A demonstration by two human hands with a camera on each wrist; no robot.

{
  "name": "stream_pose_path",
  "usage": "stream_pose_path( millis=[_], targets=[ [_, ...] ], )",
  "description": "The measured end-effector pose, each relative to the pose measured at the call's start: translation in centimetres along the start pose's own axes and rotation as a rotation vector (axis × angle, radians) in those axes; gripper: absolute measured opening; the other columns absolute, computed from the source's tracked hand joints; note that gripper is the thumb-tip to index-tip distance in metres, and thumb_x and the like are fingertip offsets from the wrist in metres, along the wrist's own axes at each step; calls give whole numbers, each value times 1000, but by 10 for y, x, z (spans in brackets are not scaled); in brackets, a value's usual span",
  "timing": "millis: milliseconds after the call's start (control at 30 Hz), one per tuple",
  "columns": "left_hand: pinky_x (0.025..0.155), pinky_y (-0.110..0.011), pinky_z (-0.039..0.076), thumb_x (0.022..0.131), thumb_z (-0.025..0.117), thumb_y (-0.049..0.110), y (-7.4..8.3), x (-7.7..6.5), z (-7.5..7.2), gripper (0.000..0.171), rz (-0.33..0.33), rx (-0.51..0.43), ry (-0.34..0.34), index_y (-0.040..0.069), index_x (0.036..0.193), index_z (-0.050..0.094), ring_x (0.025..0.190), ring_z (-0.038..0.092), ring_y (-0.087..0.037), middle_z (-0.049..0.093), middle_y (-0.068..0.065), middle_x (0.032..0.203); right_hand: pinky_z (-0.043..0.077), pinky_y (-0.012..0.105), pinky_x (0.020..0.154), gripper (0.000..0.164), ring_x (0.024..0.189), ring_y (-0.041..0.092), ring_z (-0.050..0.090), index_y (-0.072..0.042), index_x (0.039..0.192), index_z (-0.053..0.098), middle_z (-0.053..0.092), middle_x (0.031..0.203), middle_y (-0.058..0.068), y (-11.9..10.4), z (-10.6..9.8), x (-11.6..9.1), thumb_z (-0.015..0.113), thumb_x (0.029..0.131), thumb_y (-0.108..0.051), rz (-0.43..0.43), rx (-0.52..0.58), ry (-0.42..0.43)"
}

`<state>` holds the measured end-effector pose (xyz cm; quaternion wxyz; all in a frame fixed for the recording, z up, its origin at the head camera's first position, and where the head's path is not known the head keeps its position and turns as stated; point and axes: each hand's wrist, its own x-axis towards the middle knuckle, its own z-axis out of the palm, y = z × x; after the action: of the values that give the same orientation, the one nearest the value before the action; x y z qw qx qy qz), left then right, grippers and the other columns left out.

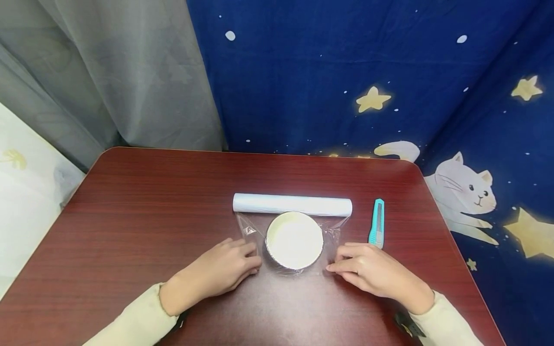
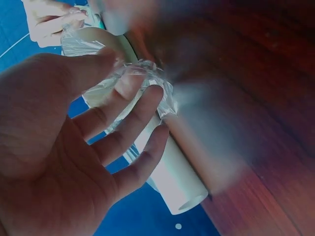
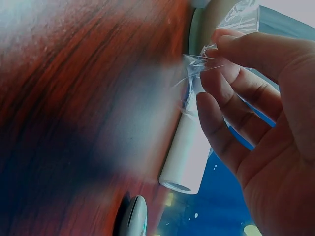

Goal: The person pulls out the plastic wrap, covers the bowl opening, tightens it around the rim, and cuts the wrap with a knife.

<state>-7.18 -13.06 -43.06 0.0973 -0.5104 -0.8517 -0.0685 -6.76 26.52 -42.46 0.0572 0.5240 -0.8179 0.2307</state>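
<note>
1. Deep blue cloth, the curtain (image 1: pixel 324 62), backs the upper right of my head view.
2. Below it, the red-brown table (image 1: pixel 164 211) spans the middle and bottom; all the work sits near its centre.
3. I see clear film (image 1: pixel 249 230) running from mid-frame down toward both hands. I judge the pulling-out done, with the sheet seemingly laid over the bowl.
4. My left hand (image 1: pixel 216 269), lower left of centre, and my right hand (image 1: pixel 378 269), lower right, are well apart, one on each side of the bowl. In the wrist views each pinches a gathered edge of film between thumb and fingertips; how firmly, I cannot tell.
5. The white roll (image 1: pixel 292 204) lies crosswise just above the bowl, with the film joined to it, so the separating looks not yet done.
6. The white bowl (image 1: pixel 294 240) stands upright at centre. Pressing film snugly round its sides seems left to do, since the sheet flares loosely there.
7. The turquoise cutter (image 1: pixel 377 221) lies right of the roll, unused for now; freeing the sheet probably calls for it.
</note>
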Motion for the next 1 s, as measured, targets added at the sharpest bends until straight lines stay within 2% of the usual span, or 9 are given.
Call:
stream_pose_path(
  millis=[233,300,400,500,567,667,767,900,1000],
  targets=[
    [78,-39,58,102,77,25,-3,-1,-1,7,9,-86,-66,20,98,74,93,68,-15,64,6,94,55,19,82,25,90,4,65,-15,117,85,72,102,-10,-3,2,-2,84,93,-6,42,44,-27],
    [84,-40,60,103,77,23,-3,-5,-7,7,-15,-184,-110,18,107,79,98,70,-13,70,6,101,56,19,85,25,93,4,67,-15,118,85,74,106,-10,-6,1,-6,85,94,-9,63,78,-16],
    [91,-39,62,105,76,22,-6,-13,-19,24,-77,-379,-191,11,126,81,105,72,-8,76,5,114,56,18,87,26,95,4,69,-18,120,84,76,109,-11,-8,-4,-13,86,95,-11,101,122,-1],
    [88,-31,61,106,75,21,-13,-22,-31,32,-138,-561,-234,4,134,77,98,69,0,76,10,108,56,17,88,27,95,5,70,-20,121,83,76,110,-11,-10,-15,-16,87,95,-13,137,116,26],
    [81,-27,60,106,76,20,-17,-24,-39,30,-169,-612,-226,3,131,78,89,65,5,74,15,100,55,17,89,24,96,6,70,-21,120,83,76,110,-11,-11,-25,-15,86,97,-17,144,82,59],
    [78,-30,61,105,77,20,-20,-19,-54,22,-212,-536,-145,7,123,80,86,67,1,72,15,98,55,18,94,20,101,8,70,-21,122,81,75,114,-10,-11,-40,-7,82,102,-25,153,6,109],
    [85,-41,63,103,79,23,-16,0,-64,27,-249,-338,-6,8,126,77,99,73,-12,75,4,113,54,23,101,31,113,11,69,-20,132,77,73,126,-8,-12,-48,9,79,104,-32,206,-48,111],
    [98,-48,59,99,83,42,-3,31,-58,64,-257,-144,117,2,145,66,120,66,-28,68,-10,133,54,41,109,67,132,19,62,-12,152,64,65,146,-1,-16,-41,34,83,98,-46,307,-102,29],
    [102,-49,56,91,84,64,9,46,-43,97,-251,-77,113,-4,154,56,127,60,-34,61,-17,140,57,48,105,99,136,26,58,-5,162,51,56,155,8,-18,-26,47,85,90,-64,365,-148,-48]
  ],
)
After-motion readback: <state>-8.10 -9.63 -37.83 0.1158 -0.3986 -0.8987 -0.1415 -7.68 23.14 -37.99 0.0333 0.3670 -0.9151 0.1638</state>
